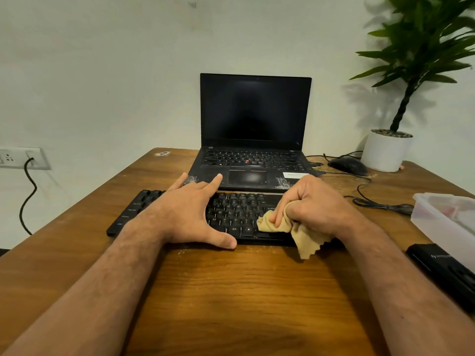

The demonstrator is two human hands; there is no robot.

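Note:
A black keyboard [235, 217] lies across the wooden desk [231, 291] in front of an open black laptop [253, 140] with a dark screen. My left hand [191, 215] rests flat on the keyboard's left half, fingers straight and spread, thumb along its near edge. My right hand [314, 204] grips a bunched tan cloth [290, 227] and presses it on the keys at the keyboard's right part. A loose corner of the cloth hangs over the near edge onto the desk.
A black mouse [348, 165] and its cable [377, 205] lie at the back right beside a white plant pot [386, 152]. A clear plastic box [447, 222] and a black flat device [444, 273] sit at the right edge. A wall socket [21, 158] is left.

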